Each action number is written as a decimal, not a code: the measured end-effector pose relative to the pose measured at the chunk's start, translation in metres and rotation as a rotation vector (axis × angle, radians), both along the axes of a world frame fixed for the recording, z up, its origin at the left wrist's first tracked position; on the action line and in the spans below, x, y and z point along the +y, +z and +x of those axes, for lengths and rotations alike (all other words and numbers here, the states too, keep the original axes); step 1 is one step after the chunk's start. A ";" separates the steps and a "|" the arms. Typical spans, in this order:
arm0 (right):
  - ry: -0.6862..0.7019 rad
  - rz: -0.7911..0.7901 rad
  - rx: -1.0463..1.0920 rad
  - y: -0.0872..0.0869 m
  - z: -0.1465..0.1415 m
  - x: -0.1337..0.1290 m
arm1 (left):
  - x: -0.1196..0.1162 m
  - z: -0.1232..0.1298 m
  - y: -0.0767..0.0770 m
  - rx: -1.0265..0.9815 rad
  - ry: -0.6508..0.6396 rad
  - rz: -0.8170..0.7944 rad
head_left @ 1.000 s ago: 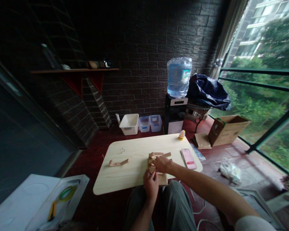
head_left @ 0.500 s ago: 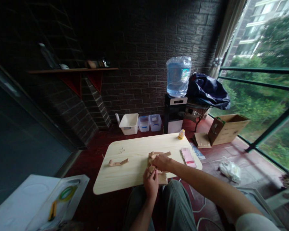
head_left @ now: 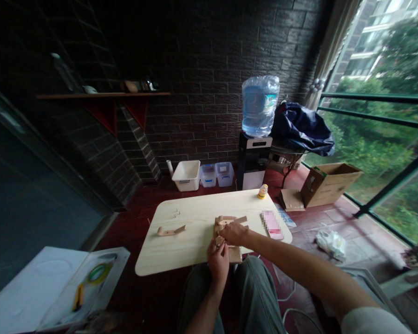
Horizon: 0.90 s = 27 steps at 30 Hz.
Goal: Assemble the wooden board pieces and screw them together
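Observation:
A wooden piece of work with curved parts [head_left: 226, 218] lies at the near edge of the pale table [head_left: 188, 208], and its block-like end [head_left: 235, 254] reaches toward my knees. My left hand [head_left: 218, 260] pinches a small light-brown wooden piece [head_left: 219, 240] on its near left side. From the right, my right hand [head_left: 234, 233] reaches over the work, its fingers bent closed just above my left fingertips. Whatever the right fingertips grip is hidden. To the left lies a separate wooden piece with upturned ends [head_left: 172, 231].
Small pegs or screws [head_left: 176, 213] lie on the table's left half. A yellow-capped bottle [head_left: 263, 191] and a pink phone-like item [head_left: 272, 224] are on the right. An open white case [head_left: 48, 278] sits low at left; plastic bins [head_left: 186, 176] and a water dispenser [head_left: 254, 157] stand behind.
The view has tilted and shifted slightly. Both hands stay at the wooden work, with only small finger movement; the small wooden piece in the left hand shows more clearly.

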State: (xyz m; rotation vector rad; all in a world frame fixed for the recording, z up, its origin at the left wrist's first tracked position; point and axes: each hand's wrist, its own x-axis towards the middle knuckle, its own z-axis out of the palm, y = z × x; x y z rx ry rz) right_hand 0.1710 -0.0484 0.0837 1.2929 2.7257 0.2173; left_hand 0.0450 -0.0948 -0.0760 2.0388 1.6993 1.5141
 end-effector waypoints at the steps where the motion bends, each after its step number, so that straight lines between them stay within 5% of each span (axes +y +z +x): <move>1: 0.003 -0.012 -0.007 -0.002 0.001 0.001 | 0.000 0.000 0.000 -0.006 0.001 -0.002; 17: -0.032 -0.063 -0.003 -0.011 -0.003 0.003 | 0.001 0.000 -0.002 0.056 0.004 -0.002; 27: -0.153 -0.191 0.028 0.032 -0.020 -0.014 | 0.002 0.001 -0.006 0.051 0.003 -0.021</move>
